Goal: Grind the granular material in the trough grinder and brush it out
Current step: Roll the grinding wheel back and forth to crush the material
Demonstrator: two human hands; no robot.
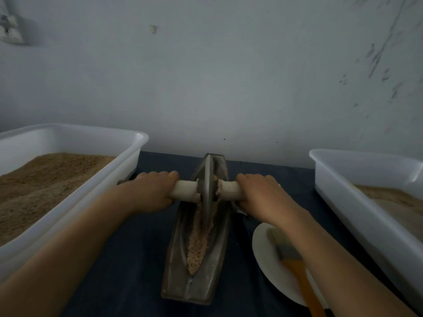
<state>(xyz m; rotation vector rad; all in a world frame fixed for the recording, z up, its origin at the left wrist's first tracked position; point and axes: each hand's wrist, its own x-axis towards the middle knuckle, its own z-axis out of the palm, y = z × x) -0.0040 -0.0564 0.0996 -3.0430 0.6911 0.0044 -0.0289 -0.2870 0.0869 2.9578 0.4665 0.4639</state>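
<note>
While both arms reach in from the bottom of the frame, the left hand (151,191) and the right hand (263,193) each curl around one end of a pale handle bar (185,188) that runs through a grey grinding wheel (207,191). The wheel stands upright in the far half of a long, narrow metal trough grinder (180,259), which lies at the centre of the frame on a dark blue tabletop (128,259), its length running away from the viewer toward a pale wall (206,76).

Pinkish-tan granular material (198,243) fills the groove of the trough, from the wheel down toward the near, pointed end.

At the left edge of the frame sits a large white tub (128,161) holding brown grainy matter. A second white tub (338,186) sits at the right edge, also with tan matter inside, less full.

At the lower right, just beside the trough and partly under the right forearm, a white plate (265,255) rests on the tabletop. A brush (290,255) with pale bristles, a metal band and an orange handle lies on the plate, its handle pointing toward the bottom of the frame.
</note>
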